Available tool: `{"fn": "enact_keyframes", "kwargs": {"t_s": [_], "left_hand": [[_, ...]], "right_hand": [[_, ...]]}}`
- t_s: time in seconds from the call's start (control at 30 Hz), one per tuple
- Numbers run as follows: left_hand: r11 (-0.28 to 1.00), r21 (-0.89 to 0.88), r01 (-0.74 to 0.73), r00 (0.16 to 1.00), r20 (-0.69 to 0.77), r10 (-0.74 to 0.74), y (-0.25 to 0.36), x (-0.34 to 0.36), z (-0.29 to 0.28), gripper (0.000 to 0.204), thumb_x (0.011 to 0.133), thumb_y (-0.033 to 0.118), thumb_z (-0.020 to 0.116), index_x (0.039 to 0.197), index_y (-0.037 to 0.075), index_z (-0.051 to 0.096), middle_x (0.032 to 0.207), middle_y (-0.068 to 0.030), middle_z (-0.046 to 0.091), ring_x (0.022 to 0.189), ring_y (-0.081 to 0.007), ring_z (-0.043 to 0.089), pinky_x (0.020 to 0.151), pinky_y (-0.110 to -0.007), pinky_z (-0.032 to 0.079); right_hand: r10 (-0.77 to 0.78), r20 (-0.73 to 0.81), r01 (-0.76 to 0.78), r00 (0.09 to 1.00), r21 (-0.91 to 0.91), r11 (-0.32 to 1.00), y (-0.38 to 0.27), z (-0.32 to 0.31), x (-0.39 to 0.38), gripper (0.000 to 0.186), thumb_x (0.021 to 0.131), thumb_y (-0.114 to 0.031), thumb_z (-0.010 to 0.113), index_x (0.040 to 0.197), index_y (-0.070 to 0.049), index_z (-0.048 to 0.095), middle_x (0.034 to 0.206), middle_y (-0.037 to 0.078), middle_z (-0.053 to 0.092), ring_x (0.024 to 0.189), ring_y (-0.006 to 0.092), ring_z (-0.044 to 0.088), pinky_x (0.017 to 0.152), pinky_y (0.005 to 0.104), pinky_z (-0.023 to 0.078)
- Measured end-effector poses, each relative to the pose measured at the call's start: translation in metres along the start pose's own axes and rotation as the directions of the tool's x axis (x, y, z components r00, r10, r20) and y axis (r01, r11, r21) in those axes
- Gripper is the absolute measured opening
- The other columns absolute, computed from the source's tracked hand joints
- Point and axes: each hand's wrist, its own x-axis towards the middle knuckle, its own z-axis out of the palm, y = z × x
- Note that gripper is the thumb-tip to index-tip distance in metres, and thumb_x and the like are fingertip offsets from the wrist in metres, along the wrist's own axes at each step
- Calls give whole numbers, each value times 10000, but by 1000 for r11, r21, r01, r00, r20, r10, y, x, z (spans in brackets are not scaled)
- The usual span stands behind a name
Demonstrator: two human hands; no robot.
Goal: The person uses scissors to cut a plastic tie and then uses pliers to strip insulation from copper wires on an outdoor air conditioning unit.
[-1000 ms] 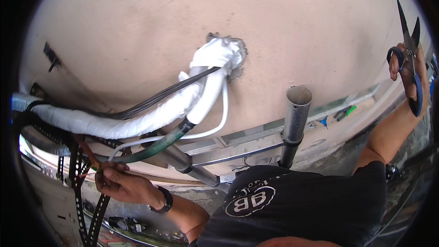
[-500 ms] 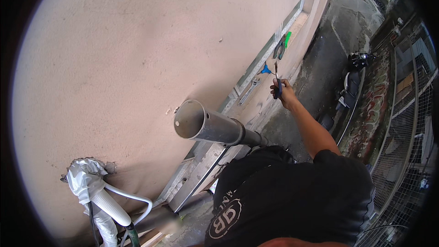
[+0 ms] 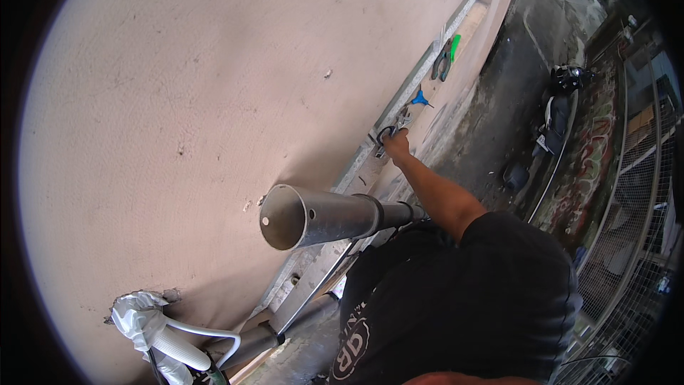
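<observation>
My right hand (image 3: 397, 144) is down at the window ledge, its fingers closed on what looks like a pair of scissors (image 3: 385, 132) with dark looped handles; their blades cannot be made out. Under and beside the hand lies a silver adjustable wrench (image 3: 404, 118), partly covered by the fingers. Farther along the ledge are a blue three-armed hex key (image 3: 420, 98), dark-handled pliers (image 3: 442, 64) and a bright green tool or handle (image 3: 454, 47). My left hand is out of view.
A wide grey metal pipe (image 3: 335, 215) stands close to my body, its open end upward. Bandaged white piping (image 3: 171, 342) leaves the plaster wall (image 3: 178, 114) at lower left. Far below are an alley (image 3: 499, 114), parked scooters (image 3: 552, 125) and a wire fence (image 3: 627, 221).
My right hand has moved left and down from beyond the ledge onto it, next to the wrench, still holding the dark-handled tool. The view has shifted slightly.
</observation>
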Motion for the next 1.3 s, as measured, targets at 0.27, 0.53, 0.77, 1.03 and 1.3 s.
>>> {"fn": "enact_keyframes", "kwargs": {"t_s": [0.27, 0.53, 0.77, 1.03, 1.3], "left_hand": [[999, -31, -13, 1000, -20, 12, 11, -5, 3, 475, 1138, 410, 476, 1168, -44, 616, 1061, -221, 648, 900, -327, 605, 842, -457, 472], [969, -244, 28, 999, -22, -34, 43, -9, 16, 448, 1140, 372, 476, 1219, -52, 595, 1092, -202, 660, 902, -291, 622, 800, -400, 482], [939, -338, 63, 998, -6, -69, 60, -16, 35, 429, 1141, 339, 476, 1264, -59, 577, 1119, -186, 670, 904, -260, 637, 764, -351, 490], [742, -625, 242, 959, 36, -282, 69, 12, 31, 415, 1143, 302, 476, 1315, -68, 556, 1149, -168, 681, 907, -224, 655, 722, -295, 500], [785, -589, 194, 972, 6, -236, -6, -50, 23, 177, 1128, 175, 540, 1231, 33, 566, 1243, -81, 616, 922, -118, 580, 832, -288, 506]], "right_hand": [[-140, 485, 364, 863, -406, 838, -25, -34, 16, 650, 838, -377, 760, 1220, 134, 637, 1284, 297, 665, 1167, 512, 661, 1012, 486, 548], [-186, 358, 324, 915, -379, 867, 6, -41, 36, 833, 843, -437, 779, 1379, 64, 386, 1239, 410, 599, 1209, 535, 629, 1042, 521, 535], [-429, 33, 430, 903, -64, 900, -23, -81, 56, 414, 863, -230, 802, 1124, 1, 578, 1036, 266, 672, 991, 436, 673, 862, 524, 532], [-231, -453, 147, 861, -213, 966, -5, -159, 258, 651, 946, -521, 723, 1231, 55, 623, 1149, 337, 706, 1101, 510, 680, 984, 539, 531], [-63, -13, 46, 998, -537, 842, 1, -213, 309, 651, 1036, -565, 541, 1332, -6, 695, 1341, 265, 678, 1208, 384, 681, 1047, 556, 522]]}}
